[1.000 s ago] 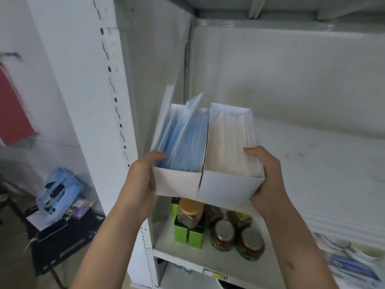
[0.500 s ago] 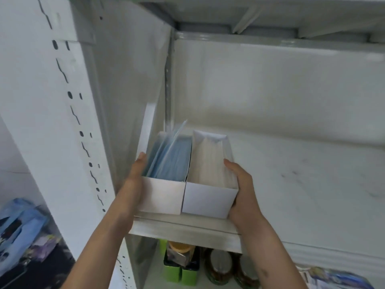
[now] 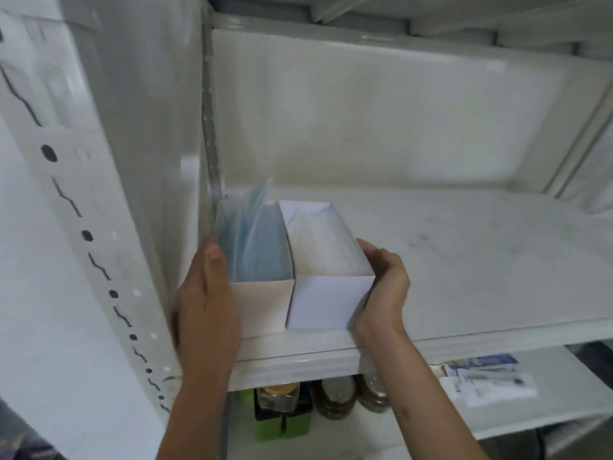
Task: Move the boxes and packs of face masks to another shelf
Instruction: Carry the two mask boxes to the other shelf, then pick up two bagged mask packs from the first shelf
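Observation:
Two open white boxes stand side by side on the upper white shelf, near its front left corner. The left box holds blue face masks in clear plastic; the right box holds white masks. My left hand lies against the left box's outer side with the thumb up along its rim. My right hand cups the right box's outer side, fingers curled round its front corner. The boxes' bottoms rest on the shelf.
The shelf's left wall and perforated upright stand close beside the left box. On the shelf below are jars, green cartons and flat packs.
Both hands carried the two boxes up from in front of the lower shelf and onto the upper shelf, then slid them further in. The view rose with them.

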Demonstrator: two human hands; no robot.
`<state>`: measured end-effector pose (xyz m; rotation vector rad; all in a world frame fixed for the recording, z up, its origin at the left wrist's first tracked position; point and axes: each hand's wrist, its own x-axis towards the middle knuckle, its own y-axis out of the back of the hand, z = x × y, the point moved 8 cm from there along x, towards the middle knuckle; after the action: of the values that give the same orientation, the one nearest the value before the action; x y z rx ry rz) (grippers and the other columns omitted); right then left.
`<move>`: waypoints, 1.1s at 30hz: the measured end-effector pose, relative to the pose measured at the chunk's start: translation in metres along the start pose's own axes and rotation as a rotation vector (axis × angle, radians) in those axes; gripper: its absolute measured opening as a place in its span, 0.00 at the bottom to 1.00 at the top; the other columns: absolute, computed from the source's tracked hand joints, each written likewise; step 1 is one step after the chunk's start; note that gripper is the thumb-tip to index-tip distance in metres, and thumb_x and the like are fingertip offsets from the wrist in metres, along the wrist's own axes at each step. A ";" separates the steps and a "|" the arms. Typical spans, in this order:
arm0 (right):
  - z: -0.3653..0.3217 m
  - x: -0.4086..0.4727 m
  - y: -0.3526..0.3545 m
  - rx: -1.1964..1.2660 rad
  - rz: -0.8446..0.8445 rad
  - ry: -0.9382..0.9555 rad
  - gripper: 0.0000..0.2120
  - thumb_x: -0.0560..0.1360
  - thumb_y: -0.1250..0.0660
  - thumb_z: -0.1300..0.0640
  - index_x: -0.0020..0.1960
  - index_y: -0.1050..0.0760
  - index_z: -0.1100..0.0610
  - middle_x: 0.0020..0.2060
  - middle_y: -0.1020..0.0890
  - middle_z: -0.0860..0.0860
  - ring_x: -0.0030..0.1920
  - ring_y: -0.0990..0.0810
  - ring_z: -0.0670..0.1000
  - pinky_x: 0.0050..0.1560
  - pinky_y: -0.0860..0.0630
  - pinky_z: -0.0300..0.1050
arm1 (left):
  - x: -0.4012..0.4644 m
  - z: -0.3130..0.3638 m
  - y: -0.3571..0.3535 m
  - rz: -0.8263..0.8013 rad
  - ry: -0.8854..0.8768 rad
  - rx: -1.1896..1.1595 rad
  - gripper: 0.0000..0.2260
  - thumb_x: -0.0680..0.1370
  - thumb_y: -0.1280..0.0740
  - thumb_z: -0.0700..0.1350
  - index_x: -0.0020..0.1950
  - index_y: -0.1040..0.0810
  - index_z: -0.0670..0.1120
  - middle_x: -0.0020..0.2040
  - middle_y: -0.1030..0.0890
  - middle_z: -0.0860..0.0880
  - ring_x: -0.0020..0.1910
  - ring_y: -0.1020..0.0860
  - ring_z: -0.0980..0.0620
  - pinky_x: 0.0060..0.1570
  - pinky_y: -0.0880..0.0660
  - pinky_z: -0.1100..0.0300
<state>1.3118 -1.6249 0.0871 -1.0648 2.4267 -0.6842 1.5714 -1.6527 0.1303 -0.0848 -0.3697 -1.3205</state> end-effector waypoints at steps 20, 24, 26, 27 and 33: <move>-0.232 -0.160 0.283 -1.866 0.658 0.524 0.19 0.77 0.35 0.50 0.66 0.24 0.51 0.63 0.20 0.49 0.62 0.26 0.57 0.57 0.27 0.53 | -0.245 0.168 -0.245 -0.799 -1.019 -0.014 0.18 0.77 0.34 0.50 0.67 0.24 0.51 0.64 0.22 0.52 0.64 0.25 0.47 0.63 0.29 0.50; -0.270 -0.257 0.410 -1.978 0.903 0.041 0.24 0.78 0.37 0.42 0.69 0.31 0.51 0.66 0.26 0.53 0.66 0.30 0.60 0.62 0.30 0.57 | -0.404 0.171 -0.338 -1.252 -1.204 0.190 0.26 0.79 0.36 0.57 0.76 0.36 0.55 0.73 0.33 0.53 0.72 0.36 0.48 0.70 0.36 0.49; -0.276 -0.312 0.474 -1.940 0.965 -0.228 0.30 0.78 0.39 0.37 0.74 0.37 0.51 0.71 0.32 0.54 0.70 0.34 0.62 0.66 0.32 0.58 | -0.482 0.180 -0.360 -1.378 -1.273 0.172 0.27 0.79 0.37 0.59 0.77 0.38 0.54 0.73 0.34 0.51 0.73 0.36 0.47 0.70 0.37 0.48; -0.278 -0.339 0.503 -1.895 0.988 -0.329 0.32 0.78 0.40 0.36 0.75 0.39 0.51 0.73 0.34 0.55 0.72 0.36 0.62 0.68 0.34 0.58 | -0.521 0.187 -0.366 -1.422 -1.314 0.157 0.28 0.79 0.38 0.61 0.77 0.38 0.54 0.72 0.33 0.50 0.73 0.37 0.47 0.71 0.37 0.48; -0.294 -0.475 0.603 -1.750 1.197 -0.515 0.37 0.77 0.41 0.32 0.79 0.44 0.49 0.79 0.41 0.57 0.77 0.41 0.62 0.74 0.39 0.60 | -0.730 0.205 -0.369 -1.611 -1.554 0.173 0.34 0.76 0.39 0.67 0.78 0.42 0.56 0.79 0.39 0.47 0.79 0.45 0.46 0.76 0.48 0.42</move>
<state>1.1126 -0.8281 0.0505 0.1528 2.0975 1.9908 1.0291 -1.0130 0.0408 -0.8199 -2.1934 -2.5586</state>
